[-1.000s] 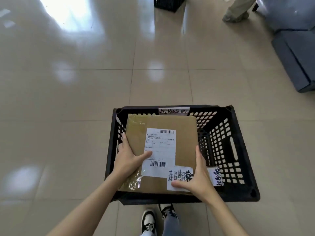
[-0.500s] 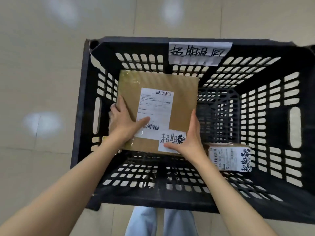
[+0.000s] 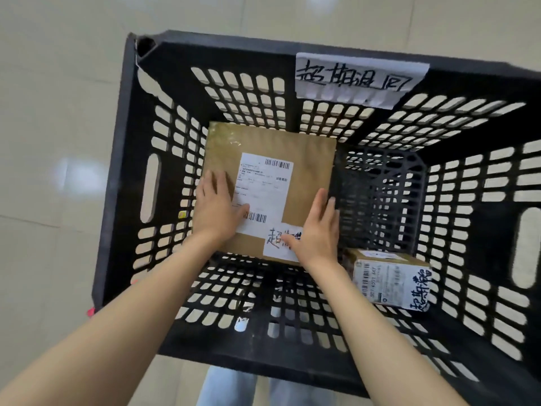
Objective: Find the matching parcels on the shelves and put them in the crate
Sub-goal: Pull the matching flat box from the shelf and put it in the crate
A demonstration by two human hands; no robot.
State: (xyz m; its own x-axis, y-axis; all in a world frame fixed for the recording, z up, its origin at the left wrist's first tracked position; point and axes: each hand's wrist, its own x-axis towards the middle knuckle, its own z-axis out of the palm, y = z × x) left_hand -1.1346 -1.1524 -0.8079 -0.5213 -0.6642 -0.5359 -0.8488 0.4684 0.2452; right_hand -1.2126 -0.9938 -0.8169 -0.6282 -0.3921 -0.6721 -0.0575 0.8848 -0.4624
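Note:
A flat brown parcel (image 3: 310, 159) with a white shipping label and a handwritten sticker sits low inside the black slotted crate (image 3: 222, 48), toward its left side. My left hand (image 3: 218, 206) is on the parcel's left edge with the thumb on the label. On the right edge is my right hand (image 3: 314, 232), its thumb over the handwritten sticker. A smaller brown box (image 3: 389, 279) with a label and the same handwriting lies on the crate floor at the near right.
A white handwritten paper label (image 3: 360, 79) is stuck on the crate's far wall. The crate stands on a glossy beige tiled floor (image 3: 58, 112). My legs in jeans (image 3: 228, 388) show just behind the crate's near rim.
I have bent closer over the crate, and both hands have lowered the brown parcel from rim height down into its left side. The small box has come into view.

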